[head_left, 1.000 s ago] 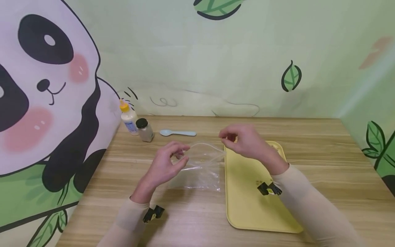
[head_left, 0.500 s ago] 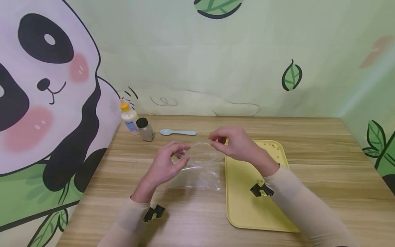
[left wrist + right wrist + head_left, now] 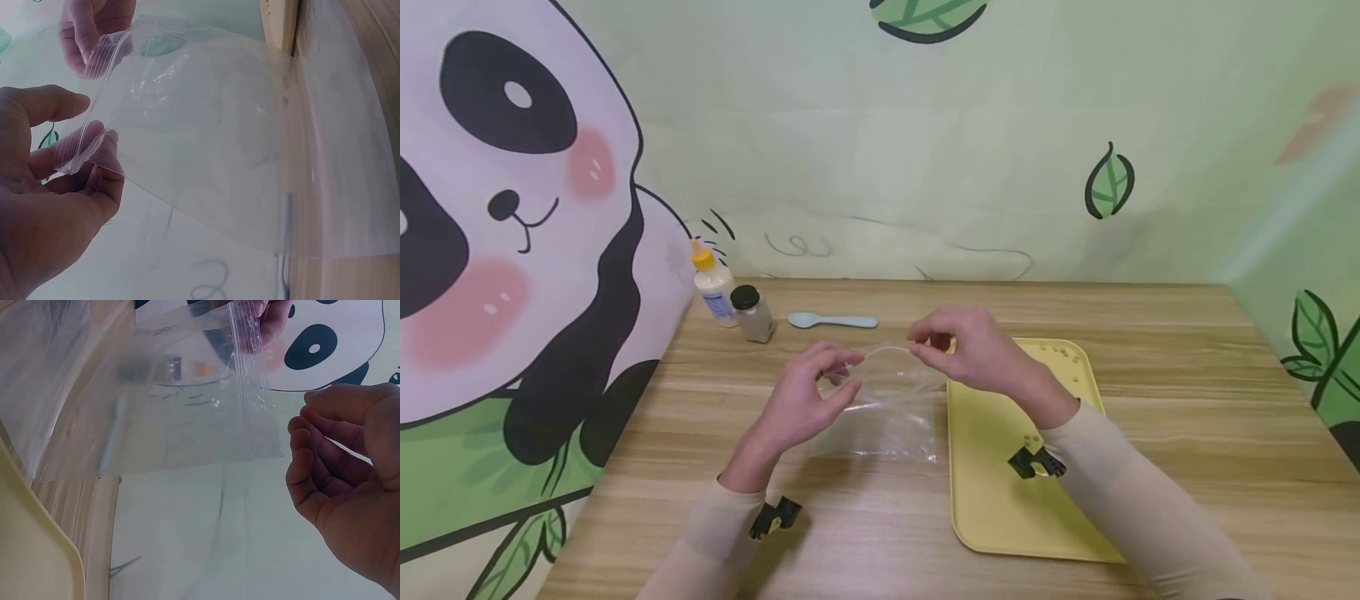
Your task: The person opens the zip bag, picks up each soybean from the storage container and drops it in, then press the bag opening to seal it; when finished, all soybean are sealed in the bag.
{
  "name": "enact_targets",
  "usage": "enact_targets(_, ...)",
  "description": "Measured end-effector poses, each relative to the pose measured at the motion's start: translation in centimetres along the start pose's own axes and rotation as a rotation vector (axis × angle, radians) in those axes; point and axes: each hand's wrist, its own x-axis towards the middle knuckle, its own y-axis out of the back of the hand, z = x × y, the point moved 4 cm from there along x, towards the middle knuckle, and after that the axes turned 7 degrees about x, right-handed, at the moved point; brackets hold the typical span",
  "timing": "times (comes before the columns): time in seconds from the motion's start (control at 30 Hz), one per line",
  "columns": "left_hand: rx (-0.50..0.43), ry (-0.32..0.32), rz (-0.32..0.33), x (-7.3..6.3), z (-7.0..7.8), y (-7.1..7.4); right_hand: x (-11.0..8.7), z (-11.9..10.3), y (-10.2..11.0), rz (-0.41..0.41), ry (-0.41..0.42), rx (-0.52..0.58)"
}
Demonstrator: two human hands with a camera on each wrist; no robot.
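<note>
My left hand point(image 3: 808, 396) grips the left edge of a clear zip bag point(image 3: 891, 429) near its mouth, with fingers curled behind the film and the thumb apart. The bag hangs above the table, its mouth parted in a loop. Just over the mouth, my right hand point(image 3: 973, 346) has thumb and index finger pinched together. A pale speck seems to show at these fingertips in the head view, like the small tan pieces point(image 3: 1063, 352) on the yellow tray point(image 3: 1022, 508). In the right wrist view, the right hand point(image 3: 347, 469) is apart from the bag point(image 3: 187, 419).
Behind the bag lies a light blue spoon point(image 3: 832, 321). A black-lidded jar point(image 3: 752, 315) and a yellow-capped bottle point(image 3: 715, 287) stand at the back left of the wooden table point(image 3: 865, 533). Wall panels with a panda picture close off the left and back.
My right hand has moved left from over the tray to the bag's mouth, then stayed there. The left hand and the bag have kept their place.
</note>
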Motion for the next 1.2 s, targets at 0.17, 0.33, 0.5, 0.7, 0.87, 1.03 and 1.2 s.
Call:
enact_targets(0.17, 0.001, 0.0, 0.008, 0.0, 0.2, 0.1, 0.0, 0.1, 0.2, -0.01, -0.026, -0.007)
enact_targets(0.33, -0.005, -0.006, 0.017, 0.0, 0.3, 0.2, -0.2, 0.4, 0.5, -0.02, -0.061, -0.024)
enact_targets(0.5, -0.01, -0.017, 0.021, 0.0, 0.1, 0.2, -0.4, 0.7, 1.0, -0.021, -0.08, -0.028)
enact_targets(0.7, -0.005, -0.009, 0.016, 0.0, 0.0, 0.2, -1.2, 1.2, 1.8, 0.0, -0.087, -0.037)
enact_targets(0.87, -0.002, -0.011, 0.017, -0.1, 0.1, 0.1, -2.3, 2.0, 2.4, 0.017, -0.093, -0.061)
enact_targets(1.03, -0.011, -0.01, 0.018, -0.2, 0.0, 0.0, -3.5, 2.8, 2.9, 0.034, -0.121, -0.086)
enact_targets(1.2, -0.011, -0.015, 0.019, -0.1, 0.0, 0.0, -4.8, 3.4, 3.5, 0.04, -0.143, -0.124)
